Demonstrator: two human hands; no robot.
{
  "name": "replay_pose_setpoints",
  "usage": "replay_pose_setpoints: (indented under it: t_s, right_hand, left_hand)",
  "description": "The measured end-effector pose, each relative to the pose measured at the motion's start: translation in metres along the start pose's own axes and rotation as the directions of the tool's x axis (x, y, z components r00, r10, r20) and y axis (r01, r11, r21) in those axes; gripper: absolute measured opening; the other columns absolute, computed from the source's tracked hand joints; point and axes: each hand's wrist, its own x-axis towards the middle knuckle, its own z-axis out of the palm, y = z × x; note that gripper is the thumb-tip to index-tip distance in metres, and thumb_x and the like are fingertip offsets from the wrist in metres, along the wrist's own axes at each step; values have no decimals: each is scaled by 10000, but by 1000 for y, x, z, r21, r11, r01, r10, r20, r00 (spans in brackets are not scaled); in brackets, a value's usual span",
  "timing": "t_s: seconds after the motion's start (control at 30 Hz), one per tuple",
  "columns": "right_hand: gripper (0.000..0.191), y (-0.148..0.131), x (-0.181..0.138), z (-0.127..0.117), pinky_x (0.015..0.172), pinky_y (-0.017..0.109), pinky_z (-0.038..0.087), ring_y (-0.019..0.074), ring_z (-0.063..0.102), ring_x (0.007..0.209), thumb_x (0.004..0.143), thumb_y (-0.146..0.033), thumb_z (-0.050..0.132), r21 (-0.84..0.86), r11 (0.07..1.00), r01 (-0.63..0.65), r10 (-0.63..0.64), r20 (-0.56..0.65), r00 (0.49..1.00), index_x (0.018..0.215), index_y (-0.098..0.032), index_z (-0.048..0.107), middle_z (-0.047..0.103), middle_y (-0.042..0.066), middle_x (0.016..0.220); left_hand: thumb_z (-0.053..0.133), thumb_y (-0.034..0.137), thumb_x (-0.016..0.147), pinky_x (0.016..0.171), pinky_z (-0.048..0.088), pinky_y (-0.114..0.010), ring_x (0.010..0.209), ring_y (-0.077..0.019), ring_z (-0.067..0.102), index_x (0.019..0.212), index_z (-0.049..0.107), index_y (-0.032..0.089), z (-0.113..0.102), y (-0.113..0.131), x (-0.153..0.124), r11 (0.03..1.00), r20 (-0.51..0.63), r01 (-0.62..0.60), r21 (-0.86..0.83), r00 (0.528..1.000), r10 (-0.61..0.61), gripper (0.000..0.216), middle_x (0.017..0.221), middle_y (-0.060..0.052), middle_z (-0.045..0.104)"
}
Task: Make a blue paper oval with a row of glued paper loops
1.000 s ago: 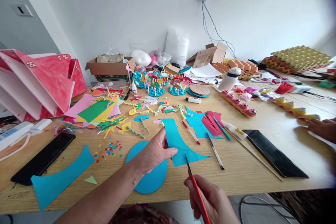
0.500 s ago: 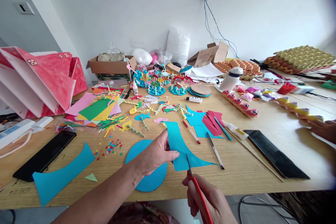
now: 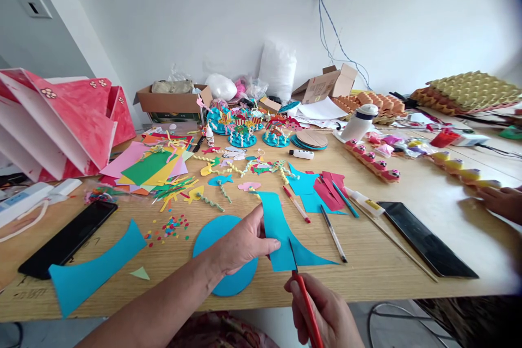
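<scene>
Left hand (image 3: 240,242): grip pinches blue paper (image 3: 281,228) by left side, just above counter (image 3: 387,266) near front edge, beside blue disc (image 3: 222,250). Right hand (image 3: 326,310): grip wrapped round red scissors (image 3: 299,277). Blade now deeper into paper's lower edge than second ago; paper tip swung further right. Another person's hand (image 3: 501,201) rests at right edge.

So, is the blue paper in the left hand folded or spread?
Spread: the blue paper shows as one flat curved sheet, its edge pinched by the left hand, scissors at its lower edge.
</scene>
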Motion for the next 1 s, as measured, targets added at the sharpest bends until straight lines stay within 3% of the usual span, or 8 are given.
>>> replay_pose_setpoints:
  t_s: [0.47,0.83,1.0]
  right_hand:
    - [493,-1,-3,-2,490,223,366,108,490,452,822,-615,346,63,998,-15,11,64,998,724,-165,520,492,-32,507]
    - [530,3,-6,0,431,210,316,90,438,358,785,-657,363,40,999,29,-26,-53,998,665,-168,529,481,-39,402]
    - [517,6,-5,1,414,207,310,89,429,343,788,-651,359,31,999,22,-20,-51,999,645,-179,511,469,-41,392]
  left_hand:
    - [634,98,653,687,411,-241,681,-100,483,972,507,196,5,-7,-2,999,34,37,-15,999,-37,357,786,26,525]
    - [660,120,641,787,426,-309,717,-109,495,1009,503,201,3,-5,0,996,36,84,0,996,-84,408,794,29,513]
    - [647,206,710,754,433,-302,731,-116,504,969,510,191,-3,-2,1,997,51,70,27,996,-71,294,844,4,528]
